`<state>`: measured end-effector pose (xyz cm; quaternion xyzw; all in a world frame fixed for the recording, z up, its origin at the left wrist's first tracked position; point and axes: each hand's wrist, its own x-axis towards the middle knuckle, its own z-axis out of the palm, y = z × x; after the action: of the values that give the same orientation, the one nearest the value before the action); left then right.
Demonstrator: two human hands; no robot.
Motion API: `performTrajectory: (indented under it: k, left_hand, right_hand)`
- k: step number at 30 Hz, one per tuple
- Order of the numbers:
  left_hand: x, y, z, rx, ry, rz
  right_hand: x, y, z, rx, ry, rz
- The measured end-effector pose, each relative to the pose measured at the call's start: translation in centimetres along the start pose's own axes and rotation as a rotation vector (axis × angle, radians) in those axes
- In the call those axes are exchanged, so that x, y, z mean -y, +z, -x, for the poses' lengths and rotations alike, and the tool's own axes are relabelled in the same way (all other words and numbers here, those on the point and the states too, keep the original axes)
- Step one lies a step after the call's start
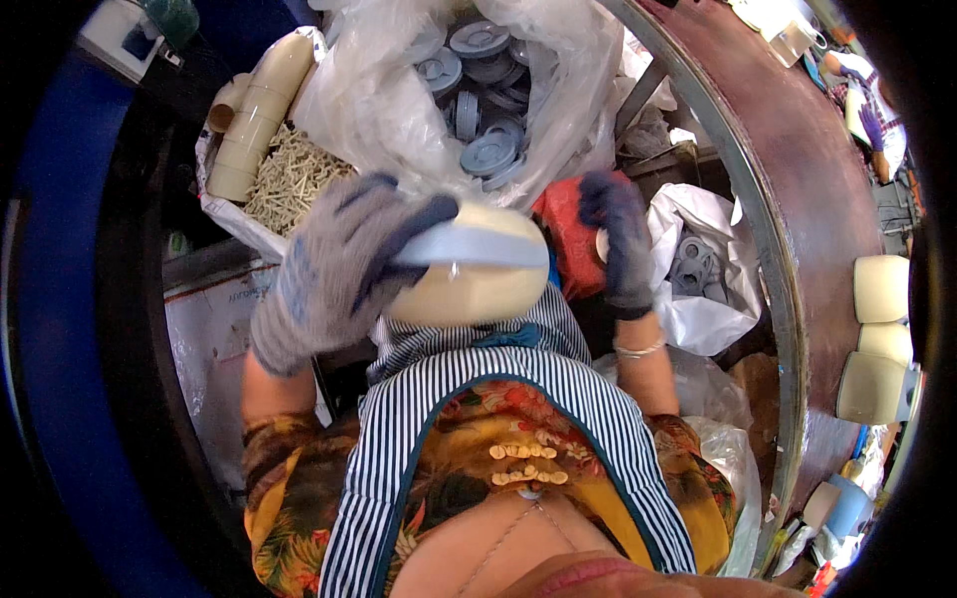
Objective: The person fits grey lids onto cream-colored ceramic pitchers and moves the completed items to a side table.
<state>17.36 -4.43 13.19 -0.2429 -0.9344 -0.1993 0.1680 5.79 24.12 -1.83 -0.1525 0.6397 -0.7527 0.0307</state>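
A rounded cream plastic container (469, 294) with a pale blue-grey band across it rests at my lap. My left hand (344, 264), in a grey knitted glove with dark blue fingertips, grips its left side by the band. On the right, my gloved right hand (620, 239) has its fingers curled closed, just over a red bag (573, 234). A small pale round piece (601, 245) shows at the edge of those fingers. Whether they hold it or something else is hard to see.
Ahead, a clear plastic bag (369, 110) holds several grey round caps (488, 151). Left of it, a sack has small beige pegs (294, 184) and cream cylinders (261, 110). A white bag (698, 324) of grey parts sits right, beside a metal-edged table (812, 149) with cream containers (882, 289).
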Motion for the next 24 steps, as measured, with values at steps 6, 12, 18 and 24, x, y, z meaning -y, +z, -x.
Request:
performTrajectory:
  k: [6,12,18,24]
  left_hand:
    - [-2.9,1.9,-8.7,-0.209,0.429,0.28]
    - [4.3,13.9,-1.6,-0.258,-0.591,1.787]
    - [13.7,28.3,3.9,-0.551,-1.003,1.56]
    - [23.3,18.5,3.5,-0.992,-1.024,1.166]
  right_hand:
    - [10.0,-4.8,1.2,0.121,-0.565,0.826]
    - [20.6,-26.2,3.5,-0.693,-0.496,0.996]
    - [23.4,-38.7,-0.8,-1.056,-0.283,1.028]
    - [19.9,-30.0,2.6,-0.962,-0.72,1.105]
